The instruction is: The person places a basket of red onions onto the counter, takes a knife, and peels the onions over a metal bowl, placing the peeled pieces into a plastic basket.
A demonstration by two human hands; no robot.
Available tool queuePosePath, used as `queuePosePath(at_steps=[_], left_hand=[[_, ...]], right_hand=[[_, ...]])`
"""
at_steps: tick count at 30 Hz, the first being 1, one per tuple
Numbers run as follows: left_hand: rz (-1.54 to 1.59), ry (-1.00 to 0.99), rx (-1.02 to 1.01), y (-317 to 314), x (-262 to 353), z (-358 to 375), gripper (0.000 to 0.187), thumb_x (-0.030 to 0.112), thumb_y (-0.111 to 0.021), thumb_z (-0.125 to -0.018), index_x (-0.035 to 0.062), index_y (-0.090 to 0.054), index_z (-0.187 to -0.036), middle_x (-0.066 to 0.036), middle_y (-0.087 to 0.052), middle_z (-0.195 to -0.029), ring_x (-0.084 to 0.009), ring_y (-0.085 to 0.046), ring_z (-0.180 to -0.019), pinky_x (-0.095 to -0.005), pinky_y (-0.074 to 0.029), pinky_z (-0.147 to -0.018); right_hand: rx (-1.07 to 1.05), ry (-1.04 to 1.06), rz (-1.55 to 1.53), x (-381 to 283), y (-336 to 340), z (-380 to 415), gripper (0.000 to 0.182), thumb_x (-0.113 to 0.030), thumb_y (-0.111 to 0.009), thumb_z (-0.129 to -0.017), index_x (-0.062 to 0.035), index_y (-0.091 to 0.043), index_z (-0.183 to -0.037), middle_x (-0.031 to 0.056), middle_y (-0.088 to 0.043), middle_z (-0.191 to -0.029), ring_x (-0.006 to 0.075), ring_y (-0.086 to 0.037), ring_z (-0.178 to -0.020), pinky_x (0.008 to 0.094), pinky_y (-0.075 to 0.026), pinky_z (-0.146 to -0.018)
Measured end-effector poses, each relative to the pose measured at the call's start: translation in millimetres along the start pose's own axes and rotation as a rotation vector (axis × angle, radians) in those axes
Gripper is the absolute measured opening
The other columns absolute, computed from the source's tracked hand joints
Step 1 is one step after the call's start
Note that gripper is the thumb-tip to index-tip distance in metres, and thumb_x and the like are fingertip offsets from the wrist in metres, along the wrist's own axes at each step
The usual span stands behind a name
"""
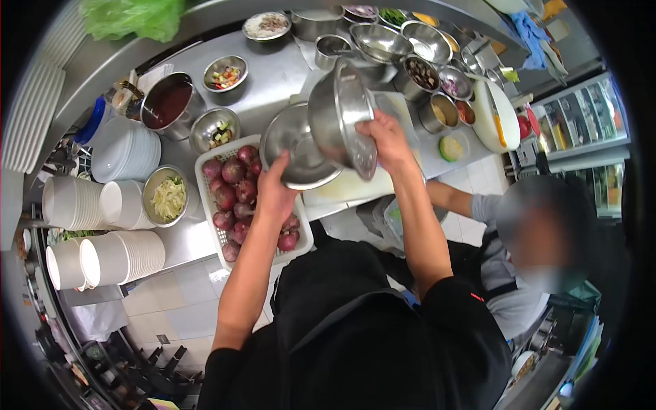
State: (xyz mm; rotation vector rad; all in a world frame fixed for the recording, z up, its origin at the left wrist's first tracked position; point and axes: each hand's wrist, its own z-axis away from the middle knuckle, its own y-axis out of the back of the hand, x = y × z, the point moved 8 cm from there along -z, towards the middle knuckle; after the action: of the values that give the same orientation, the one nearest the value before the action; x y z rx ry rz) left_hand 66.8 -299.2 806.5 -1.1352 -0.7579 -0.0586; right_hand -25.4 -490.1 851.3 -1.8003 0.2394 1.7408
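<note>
My left hand (277, 191) is closed on the near left rim of a wide steel bowl (290, 140), which looks empty inside. With my right hand (386, 137) I grip the rim of a second steel bowl (342, 116), tilted on its side above the right part of the first. Its outer wall faces left. Under the bowls and to their right lies a pale cutting board (342, 196). A white basket (301, 253) of red onions (233, 170) stands just left of my left hand.
Bowls of chopped food (225, 74), a pot of dark red sauce (169, 106) and stacked white containers (126, 258) stand to the left. More steel bowls (427, 41) line the back. A person (492, 253) in grey sleeves stands close on the right.
</note>
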Motion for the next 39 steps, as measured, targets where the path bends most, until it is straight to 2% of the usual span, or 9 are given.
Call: queuePosePath(at_steps=[4, 8, 14, 16, 22, 28, 30, 32, 39], left_hand=[[-0.107, -0.181, 0.361, 49, -4, -3, 0.043, -0.003, -0.048, -0.082, -0.0014, -0.051, -0.125, -0.012, -0.059, -0.118, -0.0249, -0.057, -0.111, -0.0383, -0.047, -0.094], [-0.186, -0.292, 0.644, 69, 37, 28, 0.044, 0.005, -0.053, -0.088, -0.0008, -0.045, -0.131, -0.015, -0.053, -0.127, -0.0277, -0.055, -0.115, -0.0425, -0.048, -0.095], [-0.149, -0.328, 0.547, 94, 57, 32, 0.043, 0.013, -0.050, -0.094, -0.0009, -0.041, -0.134, -0.017, -0.048, -0.134, -0.0301, -0.051, -0.120, -0.0469, -0.046, -0.098], [-0.166, -0.323, 0.531, 90, 54, 33, 0.044, 0.014, -0.049, -0.095, -0.0014, -0.039, -0.135, -0.017, -0.047, -0.134, -0.0303, -0.051, -0.121, -0.0471, -0.045, -0.100], [-0.177, -0.315, 0.515, 81, 43, 38, 0.046, 0.017, -0.052, -0.094, 0.0002, -0.041, -0.135, -0.016, -0.047, -0.135, -0.0295, -0.050, -0.122, -0.0467, -0.043, -0.102], [-0.197, -0.277, 0.532, 72, 39, 45, 0.049, 0.027, -0.054, -0.094, -0.0025, -0.044, -0.133, -0.015, -0.050, -0.132, -0.0268, -0.053, -0.119, -0.0446, -0.044, -0.100], [-0.206, -0.284, 0.493, 72, 38, 42, 0.054, 0.029, -0.054, -0.095, -0.0015, -0.038, -0.137, -0.016, -0.047, -0.136, -0.0273, -0.052, -0.120, -0.0433, -0.045, -0.100], [-0.220, -0.313, 0.504, 59, 35, 44, 0.057, 0.030, -0.053, -0.095, -0.0003, -0.035, -0.140, -0.016, -0.044, -0.138, -0.0273, -0.050, -0.123, -0.0431, -0.045, -0.100], [-0.196, -0.215, 0.417, 62, 3, 28, 0.057, 0.029, -0.054, -0.095, -0.0008, -0.035, -0.139, -0.016, -0.043, -0.139, -0.0279, -0.049, -0.123, -0.0420, -0.045, -0.098]], right_hand=[[0.293, 0.008, 0.055, 14, 47, 74, 0.021, -0.007, -0.055, -0.085, 0.0018, -0.064, -0.102, 0.0022, -0.066, -0.088, 0.0091, -0.058, -0.074, 0.0247, -0.046, -0.068], [0.475, -0.070, 0.358, 67, 132, 154, 0.019, -0.010, -0.054, -0.086, 0.0013, -0.066, -0.096, -0.0002, -0.066, -0.080, 0.0100, -0.058, -0.068, 0.0268, -0.046, -0.063], [0.746, -0.212, 0.666, 134, 145, 188, 0.023, -0.017, -0.056, -0.082, 0.0017, -0.065, -0.091, 0.0149, -0.067, -0.076, 0.0211, -0.062, -0.066, 0.0354, -0.048, -0.065], [0.778, -0.128, 0.633, 153, 138, 168, 0.025, -0.017, -0.055, -0.081, 0.0033, -0.066, -0.092, 0.0089, -0.066, -0.074, 0.0148, -0.059, -0.067, 0.0321, -0.047, -0.064], [0.627, -0.137, 0.725, 160, 95, 111, 0.027, -0.024, -0.059, -0.083, 0.0026, -0.062, -0.083, 0.0135, -0.060, -0.068, 0.0202, -0.057, -0.062, 0.0359, -0.046, -0.061], [0.472, -0.188, 0.659, 146, 95, 111, 0.051, -0.050, -0.064, -0.086, -0.0001, -0.060, -0.076, 0.0102, -0.058, -0.065, 0.0160, -0.050, -0.059, 0.0338, -0.045, -0.057], [0.571, -0.174, 0.790, 134, 99, 123, 0.048, -0.047, -0.061, -0.089, 0.0012, -0.058, -0.095, 0.0189, -0.064, -0.083, 0.0330, -0.064, -0.078, 0.0414, -0.050, -0.071], [0.657, 0.065, 1.043, 86, 75, 135, 0.047, -0.040, -0.059, -0.091, 0.0014, -0.053, -0.114, 0.0235, -0.061, -0.106, 0.0403, -0.059, -0.100, 0.0440, -0.048, -0.084], [0.401, 0.341, 0.786, 33, 3, 122, 0.046, -0.025, -0.063, -0.090, -0.0025, -0.048, -0.127, 0.0217, -0.051, -0.124, 0.0396, -0.052, -0.114, 0.0442, -0.043, -0.097]])
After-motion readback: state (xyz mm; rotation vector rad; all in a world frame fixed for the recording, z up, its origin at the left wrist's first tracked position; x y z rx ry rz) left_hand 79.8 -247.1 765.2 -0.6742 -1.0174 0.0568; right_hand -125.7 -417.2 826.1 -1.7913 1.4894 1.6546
